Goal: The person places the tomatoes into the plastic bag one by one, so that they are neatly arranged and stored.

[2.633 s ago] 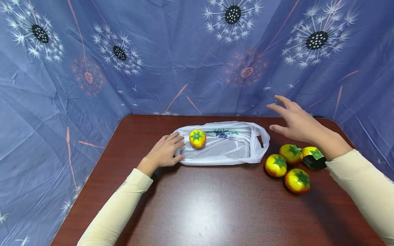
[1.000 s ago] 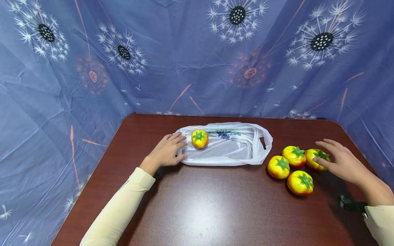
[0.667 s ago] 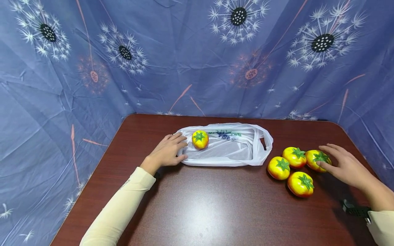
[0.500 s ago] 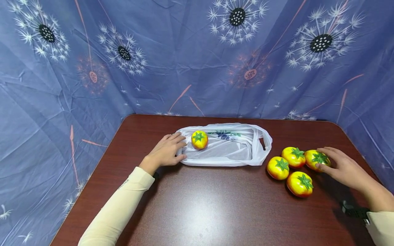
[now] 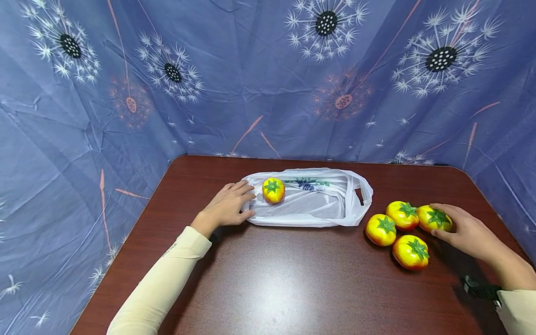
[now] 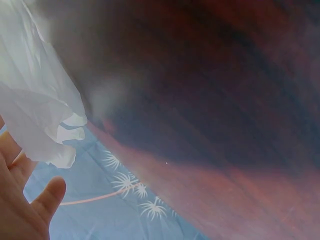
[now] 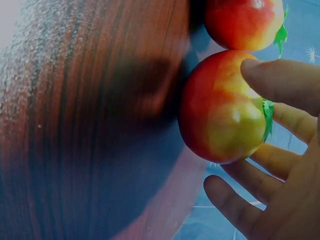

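Observation:
A white plastic bag (image 5: 310,204) lies flat on the table, with a yellow-red tomato (image 5: 273,190) at its left end. My left hand (image 5: 228,204) rests at that end, fingers fairly straight on the bag's edge; the left wrist view has the film hiding some fingers, the thumb (image 6: 50,197) apart. At the right, my right hand (image 5: 471,232) holds the rightmost tomato (image 5: 433,218) between thumb and fingers. The right wrist view shows the thumb over the held tomato (image 7: 220,112) and fingers along its other side. More tomatoes sit beside it: a back one (image 5: 402,215), a left one (image 5: 380,230), a front one (image 5: 410,252).
The dark red-brown table (image 5: 259,279) has rounded far corners. A blue curtain (image 5: 251,83) with dandelion prints hangs behind it and along the left. One bag handle (image 5: 364,197) loops out toward the tomatoes. A black band (image 5: 479,289) circles the right wrist.
My right hand has come down from above the tomatoes to the rightmost one, and its fingers have closed in around it. The left hand stays at the bag's left end.

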`<state>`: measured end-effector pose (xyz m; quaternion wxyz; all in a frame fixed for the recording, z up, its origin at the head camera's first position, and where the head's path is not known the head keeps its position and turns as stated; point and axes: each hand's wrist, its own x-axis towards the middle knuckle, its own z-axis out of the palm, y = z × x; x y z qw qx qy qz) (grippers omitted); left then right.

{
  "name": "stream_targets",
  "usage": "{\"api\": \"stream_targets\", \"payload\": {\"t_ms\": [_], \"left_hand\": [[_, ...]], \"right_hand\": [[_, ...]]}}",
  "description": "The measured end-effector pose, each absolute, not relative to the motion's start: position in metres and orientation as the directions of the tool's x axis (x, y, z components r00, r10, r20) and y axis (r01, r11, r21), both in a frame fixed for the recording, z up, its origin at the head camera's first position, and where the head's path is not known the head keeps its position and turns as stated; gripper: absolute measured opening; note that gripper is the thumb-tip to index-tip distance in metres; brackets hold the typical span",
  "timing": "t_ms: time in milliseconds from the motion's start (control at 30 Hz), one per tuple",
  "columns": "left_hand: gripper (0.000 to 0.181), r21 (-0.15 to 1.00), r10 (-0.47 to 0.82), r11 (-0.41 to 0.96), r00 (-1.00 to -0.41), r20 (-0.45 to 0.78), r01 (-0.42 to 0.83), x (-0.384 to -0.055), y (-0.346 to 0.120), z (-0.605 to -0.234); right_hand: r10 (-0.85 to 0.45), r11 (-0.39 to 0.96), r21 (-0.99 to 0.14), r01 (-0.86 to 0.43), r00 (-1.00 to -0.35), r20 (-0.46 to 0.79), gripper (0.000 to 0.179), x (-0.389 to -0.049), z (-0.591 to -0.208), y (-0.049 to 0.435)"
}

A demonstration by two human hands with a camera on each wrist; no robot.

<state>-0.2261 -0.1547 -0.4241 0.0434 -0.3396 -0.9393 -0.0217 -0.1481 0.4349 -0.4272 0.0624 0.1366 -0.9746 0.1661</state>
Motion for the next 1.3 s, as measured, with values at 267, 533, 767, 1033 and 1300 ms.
{"api": "stream_targets", "payload": {"t_ms": [267, 533, 767, 1033, 1300], "left_hand": [[0.050, 0.020, 0.634, 0.770, -0.768, 0.086, 0.638, -0.224, -0.155, -0.425], [0.050, 0.014, 0.632, 0.773, -0.772, 0.071, 0.634, -0.225, -0.153, -0.426], [0.051, 0.004, 0.632, 0.773, -0.772, 0.073, 0.634, -0.226, -0.153, -0.424], [0.050, 0.012, 0.631, 0.774, -0.773, 0.071, 0.633, -0.226, -0.154, -0.423], [0.049, 0.007, 0.637, 0.769, -0.767, 0.075, 0.639, -0.226, -0.155, -0.424]], "right_hand": [[-0.249, 0.910, -0.287, -0.299, -0.948, 0.199, 0.065, -0.150, -0.431, 0.435], [-0.217, 0.913, -0.314, -0.259, -0.962, 0.164, 0.061, -0.154, -0.429, 0.432], [-0.196, 0.911, -0.340, -0.232, -0.971, 0.138, 0.065, -0.157, -0.430, 0.431], [-0.190, 0.919, -0.331, -0.215, -0.976, 0.107, 0.066, -0.159, -0.426, 0.432], [-0.154, 0.931, -0.314, -0.189, -0.979, 0.133, 0.068, -0.160, -0.412, 0.429]]}}
